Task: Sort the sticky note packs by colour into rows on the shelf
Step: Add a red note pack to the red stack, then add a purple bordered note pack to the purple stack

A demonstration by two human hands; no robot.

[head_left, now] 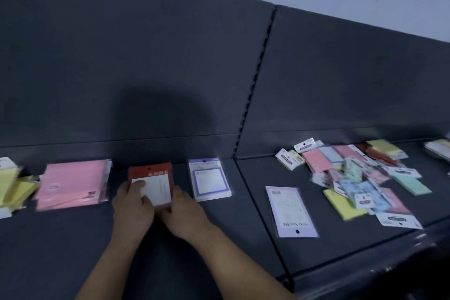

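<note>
Over the dark shelf, left grip and right grip each pinch the red pack.

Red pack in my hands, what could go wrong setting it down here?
Held by the left hand and right hand, the red pack sits between close neighbours: it may nudge the uneven pink stack or the purple pack out of line. The pink stack's packs could also slide.

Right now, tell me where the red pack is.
Head view: the red pack lies on the left shelf, between the pink stack and the purple-bordered pack, its near edge held by the left hand and right hand.
</note>
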